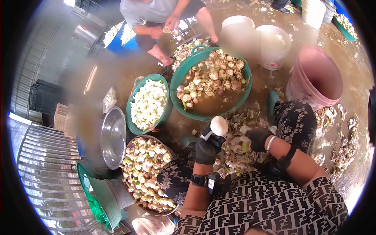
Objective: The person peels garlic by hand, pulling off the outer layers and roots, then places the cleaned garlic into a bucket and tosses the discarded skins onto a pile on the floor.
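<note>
My left hand (208,149), in a black glove, grips a smooth white garlic bulb (219,125) at its fingertips, with a pale stem-like strip (206,136) lying across the fingers. To its right, my right hand (258,139), also gloved in black, has its fingers curled over the peel heap; I cannot tell what is in them. Loose garlic peels (237,150) cover the ground below and between both hands. Just beyond them stands a green tub (184,112) of unpeeled garlic bulbs (215,74) in brown water.
A green basin (130,123) of white peeled garlic and a wide container of bulbs (145,172) stand at left, beside a metal bowl (112,137). A pink bucket (315,78) stands at right, white buckets (274,49) farther back. Another person (156,15) sits opposite.
</note>
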The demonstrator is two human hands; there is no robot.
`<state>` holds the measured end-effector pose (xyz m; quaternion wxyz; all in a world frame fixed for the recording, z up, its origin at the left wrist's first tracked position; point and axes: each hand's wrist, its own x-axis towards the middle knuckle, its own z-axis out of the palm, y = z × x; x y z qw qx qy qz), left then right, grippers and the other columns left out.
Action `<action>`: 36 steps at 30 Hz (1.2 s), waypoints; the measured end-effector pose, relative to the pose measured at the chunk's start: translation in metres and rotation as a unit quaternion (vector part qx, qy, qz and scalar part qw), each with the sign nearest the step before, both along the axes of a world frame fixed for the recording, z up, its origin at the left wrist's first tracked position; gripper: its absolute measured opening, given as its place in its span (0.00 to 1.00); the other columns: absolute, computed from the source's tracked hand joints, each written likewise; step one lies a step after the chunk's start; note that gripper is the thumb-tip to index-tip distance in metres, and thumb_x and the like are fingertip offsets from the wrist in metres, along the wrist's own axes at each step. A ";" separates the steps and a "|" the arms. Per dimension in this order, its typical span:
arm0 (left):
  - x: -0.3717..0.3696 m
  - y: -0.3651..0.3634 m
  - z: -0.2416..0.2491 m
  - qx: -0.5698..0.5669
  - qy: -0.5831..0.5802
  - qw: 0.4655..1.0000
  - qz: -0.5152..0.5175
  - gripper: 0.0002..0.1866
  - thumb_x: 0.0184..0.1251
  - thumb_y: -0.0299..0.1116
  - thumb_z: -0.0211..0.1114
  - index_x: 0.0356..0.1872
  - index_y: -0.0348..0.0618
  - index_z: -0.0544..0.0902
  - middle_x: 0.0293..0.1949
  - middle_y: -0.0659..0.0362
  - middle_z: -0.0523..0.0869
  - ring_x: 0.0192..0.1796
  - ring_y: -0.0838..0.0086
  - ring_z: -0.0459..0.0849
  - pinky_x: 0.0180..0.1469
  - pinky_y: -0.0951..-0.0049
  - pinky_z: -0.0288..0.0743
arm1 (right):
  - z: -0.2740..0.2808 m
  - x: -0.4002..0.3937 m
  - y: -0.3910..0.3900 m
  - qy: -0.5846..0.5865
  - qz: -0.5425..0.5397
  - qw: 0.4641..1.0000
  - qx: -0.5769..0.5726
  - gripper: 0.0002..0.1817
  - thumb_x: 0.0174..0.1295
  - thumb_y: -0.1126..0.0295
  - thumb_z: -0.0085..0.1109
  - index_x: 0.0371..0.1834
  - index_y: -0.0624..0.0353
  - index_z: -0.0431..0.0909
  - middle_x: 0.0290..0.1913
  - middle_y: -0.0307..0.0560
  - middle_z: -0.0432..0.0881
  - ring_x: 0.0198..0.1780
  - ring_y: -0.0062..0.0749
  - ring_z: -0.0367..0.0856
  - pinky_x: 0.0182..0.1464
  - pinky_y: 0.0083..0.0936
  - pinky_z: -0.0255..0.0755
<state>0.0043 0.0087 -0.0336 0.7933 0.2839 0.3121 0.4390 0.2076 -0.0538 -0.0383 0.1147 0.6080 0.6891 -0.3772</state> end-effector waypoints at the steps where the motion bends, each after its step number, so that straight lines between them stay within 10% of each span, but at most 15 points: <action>1: 0.000 -0.001 -0.007 0.070 0.067 0.995 -0.013 0.12 0.61 0.31 0.56 0.45 0.39 0.74 0.37 0.56 0.80 0.33 0.72 0.80 0.34 0.69 0.79 | 0.005 0.001 -0.001 0.082 -0.092 0.987 0.103 0.20 0.47 0.67 0.58 0.45 0.59 0.75 0.41 0.58 0.79 0.43 0.51 0.78 0.46 0.40 0.72; 6: -0.013 0.009 -0.037 0.342 0.329 0.879 -0.046 0.13 0.62 0.32 0.54 0.47 0.39 0.73 0.37 0.57 0.79 0.32 0.72 0.80 0.31 0.69 0.78 | 0.006 -0.007 0.000 0.314 -0.176 0.875 0.325 0.24 0.49 0.62 0.63 0.49 0.62 0.74 0.41 0.58 0.79 0.44 0.49 0.78 0.46 0.37 0.71; 8: -0.045 0.041 -0.024 0.440 0.551 0.700 -0.107 0.12 0.66 0.33 0.50 0.46 0.39 0.72 0.36 0.58 0.78 0.33 0.72 0.79 0.33 0.71 0.77 | 0.007 0.003 0.006 0.305 -0.187 0.896 0.261 0.22 0.50 0.61 0.62 0.47 0.61 0.75 0.43 0.57 0.79 0.44 0.49 0.78 0.48 0.36 0.71; 10: -0.085 0.072 -0.008 0.493 0.703 0.511 0.046 0.13 0.69 0.36 0.46 0.47 0.40 0.72 0.37 0.57 0.78 0.35 0.72 0.78 0.38 0.74 0.76 | 0.017 0.017 0.013 0.291 -0.199 0.915 0.194 0.21 0.51 0.60 0.62 0.45 0.60 0.76 0.45 0.56 0.79 0.45 0.49 0.78 0.49 0.36 0.70; 12: -0.131 0.107 -0.039 0.260 0.339 0.901 0.073 0.15 0.69 0.36 0.48 0.51 0.38 0.69 0.40 0.56 0.78 0.39 0.73 0.78 0.42 0.77 0.74 | 0.033 0.032 0.022 0.309 -0.308 0.884 0.165 0.16 0.52 0.64 0.62 0.42 0.60 0.77 0.43 0.55 0.79 0.42 0.44 0.79 0.45 0.32 0.72; 13: -0.107 0.099 -0.007 0.383 0.544 0.739 0.105 0.13 0.67 0.33 0.52 0.48 0.38 0.73 0.39 0.55 0.79 0.36 0.74 0.79 0.38 0.76 0.75 | 0.036 0.037 0.026 0.310 -0.305 0.885 0.164 0.16 0.52 0.64 0.62 0.42 0.60 0.77 0.43 0.55 0.79 0.42 0.44 0.79 0.45 0.32 0.72; 14: -0.102 0.103 -0.015 0.382 0.544 0.739 0.107 0.13 0.67 0.33 0.52 0.48 0.38 0.73 0.39 0.55 0.79 0.36 0.74 0.79 0.38 0.76 0.75 | 0.039 0.043 0.031 0.329 -0.307 0.874 0.182 0.16 0.52 0.65 0.61 0.42 0.60 0.77 0.42 0.54 0.79 0.41 0.43 0.79 0.44 0.31 0.72; 16: -0.098 0.116 -0.043 0.274 0.355 0.894 -0.005 0.09 0.65 0.30 0.54 0.41 0.39 0.79 0.33 0.56 0.81 0.31 0.74 0.80 0.33 0.74 0.76 | 0.049 0.049 0.041 0.348 -0.310 0.862 0.197 0.15 0.53 0.65 0.61 0.42 0.60 0.77 0.41 0.53 0.79 0.40 0.42 0.79 0.42 0.30 0.73; 18: -0.090 0.138 -0.069 0.240 0.334 0.912 -0.014 0.07 0.61 0.29 0.57 0.35 0.38 0.81 0.27 0.56 0.81 0.26 0.73 0.79 0.30 0.74 0.75 | 0.058 0.051 0.050 0.374 -0.296 0.855 0.203 0.14 0.56 0.65 0.59 0.42 0.61 0.77 0.40 0.51 0.79 0.39 0.43 0.79 0.42 0.31 0.72; 19: -0.087 0.152 -0.075 0.249 0.465 0.846 -0.075 0.08 0.59 0.29 0.60 0.36 0.36 0.80 0.28 0.55 0.81 0.27 0.73 0.80 0.30 0.74 0.75 | 0.049 0.058 0.054 0.302 -0.188 0.886 0.297 0.15 0.56 0.66 0.58 0.44 0.64 0.75 0.37 0.44 0.79 0.36 0.23 0.77 0.38 0.21 0.71; 21: -0.072 0.184 -0.085 0.229 0.632 0.727 -0.140 0.17 0.54 0.31 0.66 0.43 0.34 0.78 0.35 0.52 0.83 0.35 0.70 0.82 0.37 0.72 0.76 | 0.035 0.063 0.058 0.327 -0.252 0.879 0.239 0.15 0.56 0.67 0.58 0.44 0.64 0.75 0.36 0.44 0.79 0.36 0.24 0.78 0.38 0.21 0.72; 26: -0.059 0.294 -0.139 0.278 0.656 0.691 -0.119 0.33 0.50 0.37 0.69 0.59 0.39 0.67 0.50 0.48 0.79 0.51 0.61 0.78 0.50 0.68 0.72 | 0.038 0.065 0.080 0.316 -0.343 0.862 0.197 0.14 0.56 0.69 0.60 0.44 0.63 0.75 0.39 0.53 0.80 0.38 0.40 0.81 0.40 0.28 0.75; 34: -0.024 0.324 -0.171 0.125 0.846 0.441 -0.271 0.47 0.50 0.45 0.64 0.69 0.70 0.42 0.59 0.49 0.72 0.60 0.53 0.71 0.62 0.58 0.61 | 0.046 0.067 0.104 0.355 -0.441 0.815 0.121 0.17 0.52 0.77 0.61 0.47 0.64 0.74 0.41 0.50 0.80 0.41 0.30 0.81 0.44 0.23 0.75; 36: -0.032 0.315 -0.191 0.167 0.842 0.462 -0.223 0.47 0.49 0.38 0.66 0.69 0.71 0.46 0.56 0.46 0.75 0.57 0.51 0.74 0.57 0.58 0.66 | 0.043 0.066 0.104 0.355 -0.437 0.819 0.107 0.17 0.52 0.77 0.61 0.46 0.64 0.74 0.41 0.50 0.80 0.41 0.30 0.81 0.43 0.24 0.75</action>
